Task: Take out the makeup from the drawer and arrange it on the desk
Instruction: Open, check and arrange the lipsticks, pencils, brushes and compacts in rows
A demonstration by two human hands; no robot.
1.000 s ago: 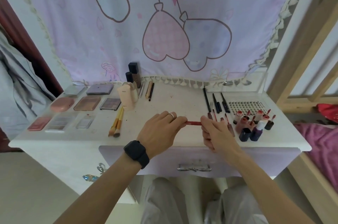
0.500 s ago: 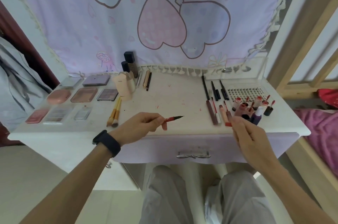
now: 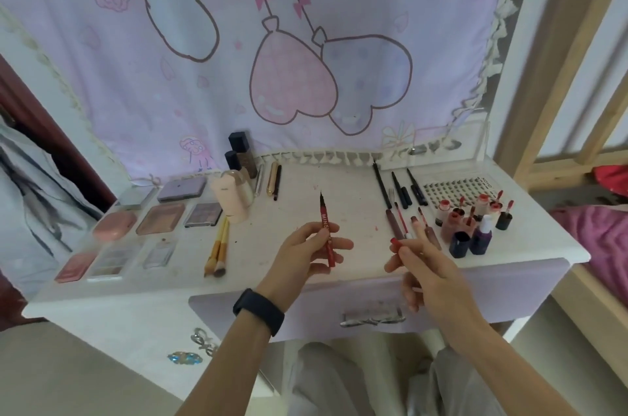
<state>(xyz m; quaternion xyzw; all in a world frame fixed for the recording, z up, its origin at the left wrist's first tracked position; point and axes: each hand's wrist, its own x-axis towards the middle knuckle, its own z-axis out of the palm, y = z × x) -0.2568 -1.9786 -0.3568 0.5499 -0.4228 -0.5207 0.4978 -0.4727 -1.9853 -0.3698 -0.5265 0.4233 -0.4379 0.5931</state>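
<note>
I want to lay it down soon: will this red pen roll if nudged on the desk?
Probably: the pen looks slim and round, so it may roll. Its bare tip could mark the desk; the cap is off, in the right hand.

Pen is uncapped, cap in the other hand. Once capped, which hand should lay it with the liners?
Right, probably. The right hand, pinching the red cap, hovers just beside the liner row; the left hand grips the red pen farther from it.
</note>
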